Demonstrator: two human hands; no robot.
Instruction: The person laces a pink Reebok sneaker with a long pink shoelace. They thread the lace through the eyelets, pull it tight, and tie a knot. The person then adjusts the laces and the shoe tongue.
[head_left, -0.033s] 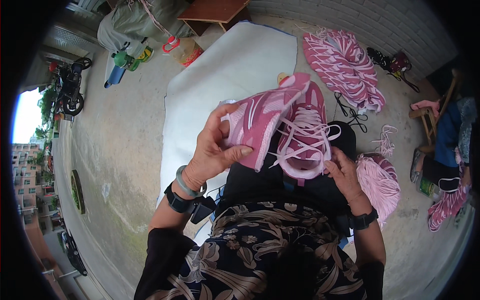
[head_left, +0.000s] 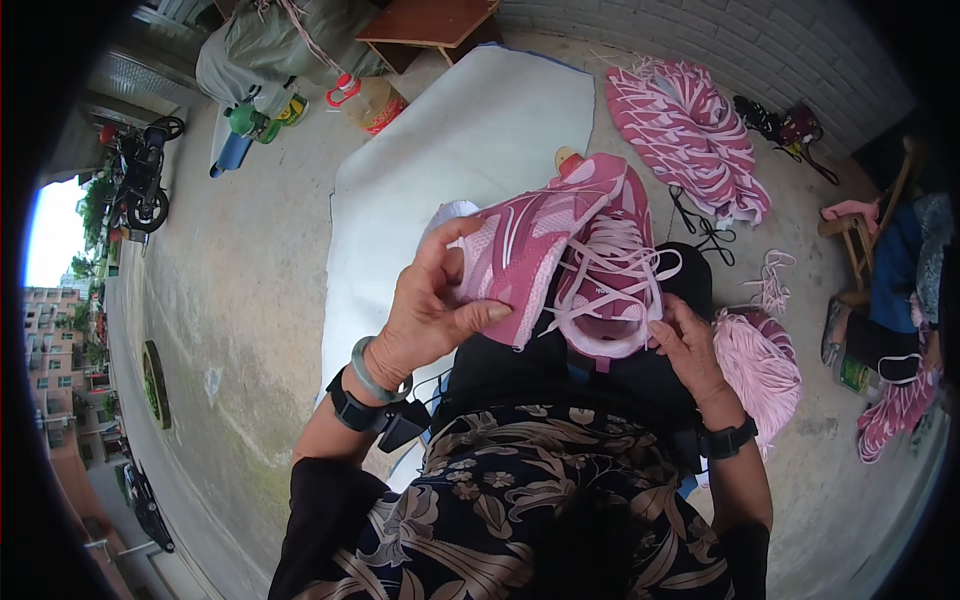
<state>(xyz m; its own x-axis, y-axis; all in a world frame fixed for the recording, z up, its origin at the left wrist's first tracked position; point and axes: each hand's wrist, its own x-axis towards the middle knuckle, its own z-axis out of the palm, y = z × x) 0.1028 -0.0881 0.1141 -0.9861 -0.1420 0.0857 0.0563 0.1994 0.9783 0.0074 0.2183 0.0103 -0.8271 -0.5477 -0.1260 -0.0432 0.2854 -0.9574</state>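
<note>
In my left hand (head_left: 435, 290) is a pink shoe upper (head_left: 520, 235), turned on its side, with the thumb on its lower edge and the fingers behind. Close to its right lies a second pink shoe upper (head_left: 612, 262) with pale pink laces (head_left: 615, 275) loosely threaded and crossing over its front. The heel opening of that one faces me, above my dark-trousered lap. My right hand (head_left: 690, 345) pinches the right edge of its collar between thumb and fingers; whether a lace end is in the pinch, I cannot tell.
A large white sheet (head_left: 450, 130) covers the ground ahead. Piled pink uppers (head_left: 690, 140) lie at the far right, near black cords (head_left: 705, 220). Beside my right wrist sits a bundle of pale pink laces (head_left: 755, 375). Another person (head_left: 895, 270) sits at the right. Bottles (head_left: 365, 102) stand far left.
The upper in my left hand has tipped slightly, its far end now a little lower and to the right. My right hand and the laced upper stay almost still.
</note>
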